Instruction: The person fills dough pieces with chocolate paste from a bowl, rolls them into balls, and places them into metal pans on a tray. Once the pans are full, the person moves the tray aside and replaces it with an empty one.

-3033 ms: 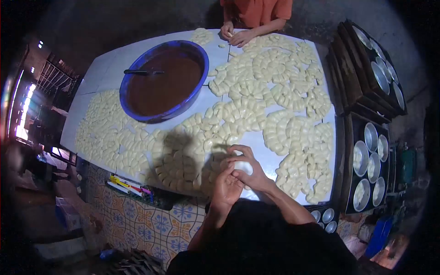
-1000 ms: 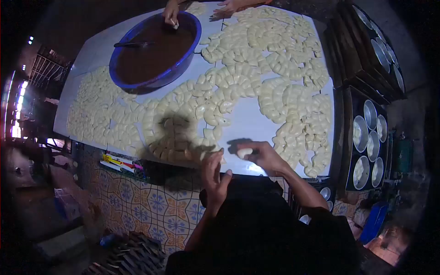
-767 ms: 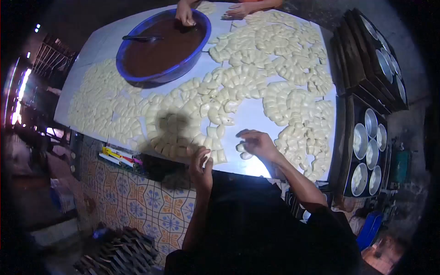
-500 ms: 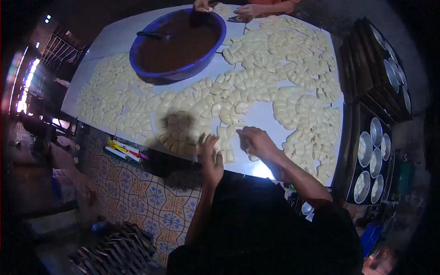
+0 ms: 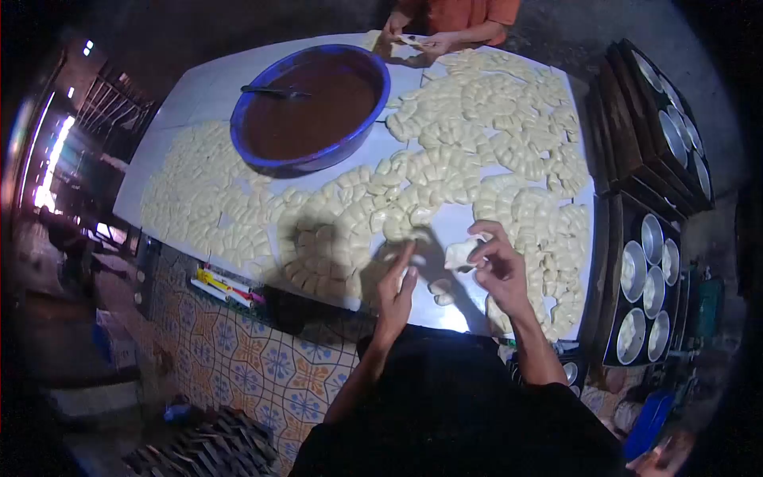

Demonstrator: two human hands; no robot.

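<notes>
- Your right hand (image 5: 505, 274) pinches a flattened piece of white dough (image 5: 459, 256) between thumb and fingers, raised above the table (image 5: 453, 222).
- Your left hand (image 5: 393, 297) has its thumb near its fingers; you can't tell whether it grips anything.
- Between your hands, small dough pieces (image 5: 441, 291) lie on the tabletop.
- Beyond them, you face a blue basin (image 5: 326, 157) of brown filling (image 5: 310, 119).

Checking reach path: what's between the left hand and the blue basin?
Pale dough pieces on the table, between left hand and blue basin; head view shows it.
</notes>
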